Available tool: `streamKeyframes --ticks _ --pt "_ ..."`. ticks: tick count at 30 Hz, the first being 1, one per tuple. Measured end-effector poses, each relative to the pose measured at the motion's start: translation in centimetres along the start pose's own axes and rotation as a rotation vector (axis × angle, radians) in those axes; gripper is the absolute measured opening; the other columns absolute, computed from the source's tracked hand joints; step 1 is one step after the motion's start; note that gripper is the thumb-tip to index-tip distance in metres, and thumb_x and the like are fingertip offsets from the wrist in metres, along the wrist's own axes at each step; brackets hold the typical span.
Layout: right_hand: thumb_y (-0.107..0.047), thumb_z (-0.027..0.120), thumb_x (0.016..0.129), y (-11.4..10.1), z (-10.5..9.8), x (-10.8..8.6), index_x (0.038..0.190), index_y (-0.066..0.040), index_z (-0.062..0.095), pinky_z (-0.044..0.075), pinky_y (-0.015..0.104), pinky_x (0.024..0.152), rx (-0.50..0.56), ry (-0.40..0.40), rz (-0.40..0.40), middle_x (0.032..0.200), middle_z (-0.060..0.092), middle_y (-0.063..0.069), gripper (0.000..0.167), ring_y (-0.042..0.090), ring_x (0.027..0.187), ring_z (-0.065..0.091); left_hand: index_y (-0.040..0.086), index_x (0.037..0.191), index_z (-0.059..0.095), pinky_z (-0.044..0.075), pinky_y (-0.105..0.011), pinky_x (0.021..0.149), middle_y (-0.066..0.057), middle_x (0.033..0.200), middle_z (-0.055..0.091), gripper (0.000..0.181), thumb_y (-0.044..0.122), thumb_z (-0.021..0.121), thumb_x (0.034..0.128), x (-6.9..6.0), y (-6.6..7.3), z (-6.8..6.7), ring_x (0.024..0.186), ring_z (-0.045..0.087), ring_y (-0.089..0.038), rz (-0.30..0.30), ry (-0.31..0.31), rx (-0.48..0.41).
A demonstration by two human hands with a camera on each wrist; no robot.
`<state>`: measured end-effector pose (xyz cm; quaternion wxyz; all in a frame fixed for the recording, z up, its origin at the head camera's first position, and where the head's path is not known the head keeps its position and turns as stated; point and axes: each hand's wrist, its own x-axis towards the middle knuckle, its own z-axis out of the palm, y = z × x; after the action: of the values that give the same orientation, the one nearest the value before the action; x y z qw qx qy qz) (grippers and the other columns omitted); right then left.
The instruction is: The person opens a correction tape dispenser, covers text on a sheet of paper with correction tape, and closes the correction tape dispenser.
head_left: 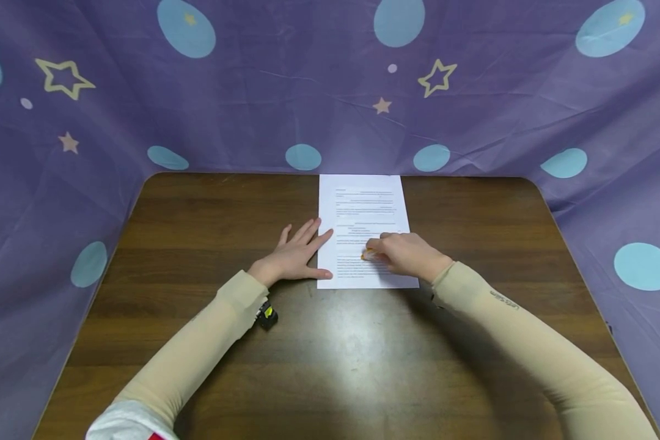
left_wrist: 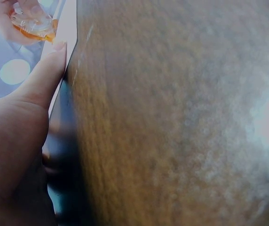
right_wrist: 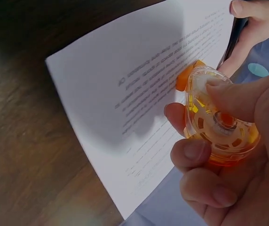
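A printed sheet of paper lies on the wooden table, its far edge close to the curtain. My right hand grips a correction tape dispenser, clear with orange parts and a white reel inside. The dispenser's orange tip is at the lower lines of print; whether it touches the paper I cannot tell. With fingers spread and straight, my left hand rests across the sheet's left edge, fingertips and thumb on the paper. In the left wrist view, the thumb points toward the dispenser.
The brown wooden table reaches out on both sides of the sheet. A purple curtain with stars and blue ovals hangs behind it and along both sides. A small black device is worn at the left wrist.
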<state>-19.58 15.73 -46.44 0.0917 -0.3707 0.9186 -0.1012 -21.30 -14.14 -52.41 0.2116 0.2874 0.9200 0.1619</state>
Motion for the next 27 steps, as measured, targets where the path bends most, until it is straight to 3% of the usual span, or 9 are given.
streamKeyframes --ticks 27 --pt "-0.001 0.07 0.091 2.5 -0.8 -2.9 0.111 -0.016 0.074 0.052 0.044 0.058 0.021 -0.013 0.061 0.08 0.064 0.003 0.025 0.022 0.066 0.061 0.028 0.17 0.007 -0.014 -0.063 0.121 -0.007 0.174 -0.014 0.108 0.074 0.063 0.0896 0.0 0.2 0.0 0.16 -0.015 -0.024 -0.016 -0.006 0.007"
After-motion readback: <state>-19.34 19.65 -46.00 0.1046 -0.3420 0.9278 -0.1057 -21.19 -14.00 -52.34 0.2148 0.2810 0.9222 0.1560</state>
